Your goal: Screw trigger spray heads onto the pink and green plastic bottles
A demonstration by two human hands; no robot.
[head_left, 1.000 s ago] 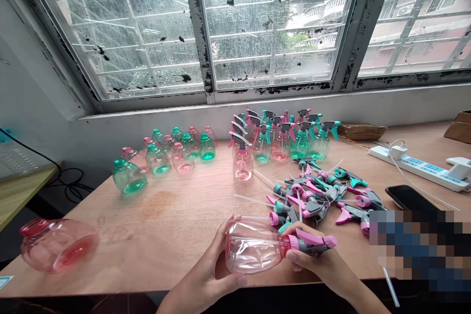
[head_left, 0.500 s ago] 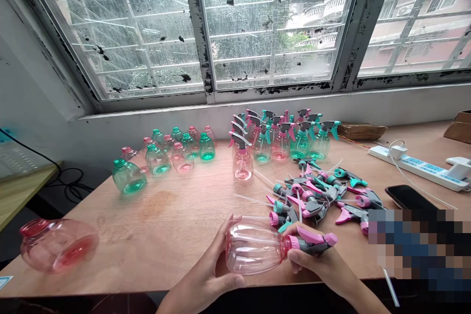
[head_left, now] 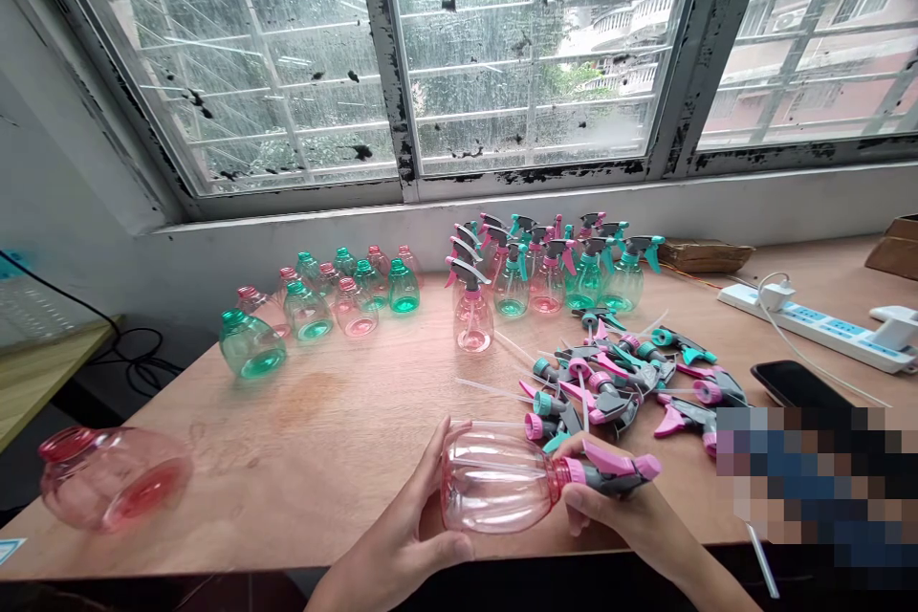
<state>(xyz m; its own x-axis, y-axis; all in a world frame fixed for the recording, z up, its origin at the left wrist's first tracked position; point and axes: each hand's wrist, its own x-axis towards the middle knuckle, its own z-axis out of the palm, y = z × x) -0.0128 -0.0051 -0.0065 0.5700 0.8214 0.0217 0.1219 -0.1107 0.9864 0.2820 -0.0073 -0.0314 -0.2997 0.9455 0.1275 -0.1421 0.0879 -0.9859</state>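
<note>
A clear pink spray bottle [head_left: 498, 483] lies sideways in the air over the table's front edge, its base to the left. My left hand [head_left: 423, 516] cups the base, thumb below and fingers behind. At the neck, my right hand [head_left: 609, 502] is closed around the pink collar of the grey-and-pink trigger sprayer [head_left: 609, 470]. The sprayer head sits on the bottle's mouth and points right. Just beyond my right hand lies a pile of loose trigger sprayers [head_left: 609, 382], pink, green and grey, with thin tubes.
Several open pink and green bottles [head_left: 308, 311] stand back left; a larger-looking pink bottle [head_left: 115, 478] is at the front left. Assembled spray bottles [head_left: 549, 277] stand by the wall. A power strip [head_left: 818, 325] and a phone [head_left: 803, 384] lie right, beside a blurred patch.
Almost nothing differs. The bottle and sprayer have shifted very slightly to the right in my hands, and both hands keep their hold.
</note>
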